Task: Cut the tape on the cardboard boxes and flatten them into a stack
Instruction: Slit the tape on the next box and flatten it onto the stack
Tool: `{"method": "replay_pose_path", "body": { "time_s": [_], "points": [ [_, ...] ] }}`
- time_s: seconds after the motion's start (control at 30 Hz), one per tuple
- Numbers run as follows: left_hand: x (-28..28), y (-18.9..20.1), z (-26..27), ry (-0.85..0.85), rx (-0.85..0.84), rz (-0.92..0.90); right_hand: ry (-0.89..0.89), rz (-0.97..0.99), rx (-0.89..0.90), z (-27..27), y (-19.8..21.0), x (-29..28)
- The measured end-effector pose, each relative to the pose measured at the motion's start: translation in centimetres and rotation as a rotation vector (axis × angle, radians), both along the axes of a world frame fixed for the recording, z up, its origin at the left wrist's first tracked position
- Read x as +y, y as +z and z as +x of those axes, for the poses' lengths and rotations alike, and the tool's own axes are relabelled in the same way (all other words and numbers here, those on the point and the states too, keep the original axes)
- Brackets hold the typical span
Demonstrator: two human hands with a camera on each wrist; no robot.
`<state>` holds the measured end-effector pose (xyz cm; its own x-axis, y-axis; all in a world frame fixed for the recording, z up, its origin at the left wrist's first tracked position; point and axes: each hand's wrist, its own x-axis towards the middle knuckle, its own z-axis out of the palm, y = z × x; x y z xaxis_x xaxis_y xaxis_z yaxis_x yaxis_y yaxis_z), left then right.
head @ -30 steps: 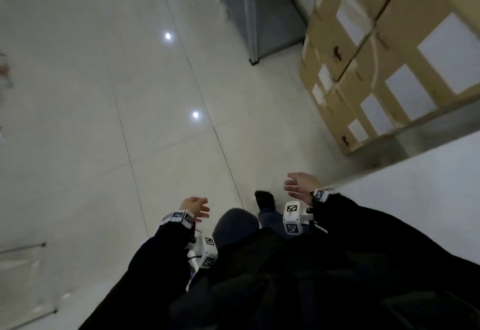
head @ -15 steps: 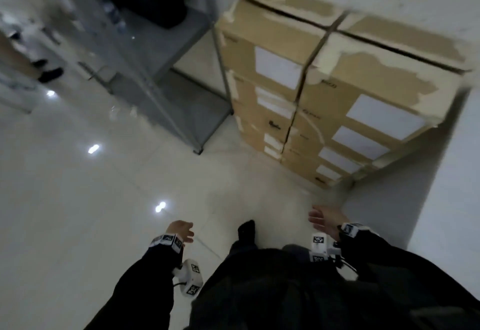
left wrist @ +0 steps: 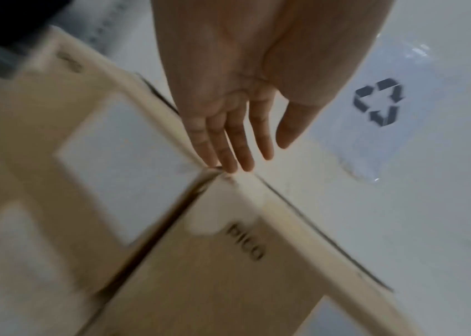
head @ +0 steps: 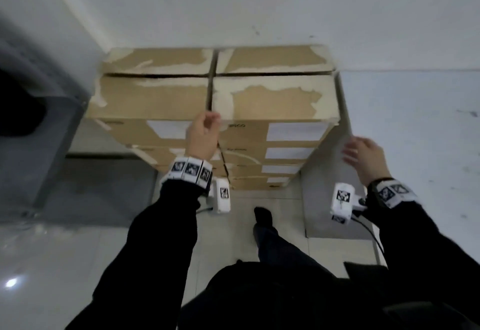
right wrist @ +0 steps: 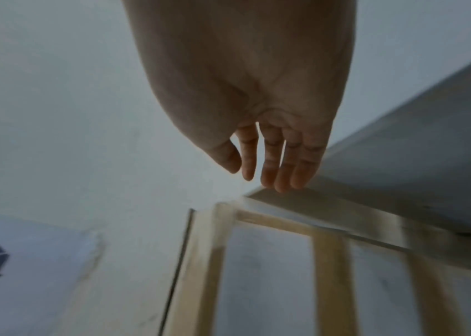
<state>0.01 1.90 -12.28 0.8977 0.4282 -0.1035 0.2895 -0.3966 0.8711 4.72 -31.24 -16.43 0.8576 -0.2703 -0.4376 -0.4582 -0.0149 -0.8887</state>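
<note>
Reaching for the top right box (head: 275, 101) of the stacked cardboard boxes (head: 207, 132), the person stands at two columns of boxes set side by side against the wall (head: 233, 5), on the floor (head: 233, 226). The left hand (head: 201, 135) has its fingers (left wrist: 230, 159) straight and together, with the tips at the front top corner where the two columns meet; it holds nothing. The right hand (head: 363, 155) is spread and empty, near the right edge of the stack beside a grey panel (head: 322, 200) leaning there; whether its fingertips (right wrist: 283, 179) touch box or panel cannot be told from the blurred wrist view. Torn pale tape residue (head: 272, 91) marks the box tops, and white labels (head: 296, 132) face the person. No knife or cutter shows in any view. Judgement: the step in hand is taking one box off the top, with cutting and flattening not yet begun. To do it well, both hands should seat on opposite sides of the same top box, palms flat low on the walls rather than on loose flaps, and the box should be drawn forward level before it is lifted. Risk: pulling at the centre seam alone could drag the neighbouring box or tip the column. The leaning panel may shift if brushed. A blade must be found before any tape can be cut.
</note>
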Motion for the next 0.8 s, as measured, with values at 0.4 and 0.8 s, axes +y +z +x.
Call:
{"method": "replay_pose_path", "body": {
  "time_s": [0.4,0.8],
  "points": [
    [-1.6,1.2,16.0,0.17,0.5,0.289,0.356,-0.287,0.117,15.8,0.3,4.8],
    [-0.8,0.5,17.3,0.152,0.551,0.134,0.43,-0.233,0.068,16.1,0.3,3.0]
  ]
}}
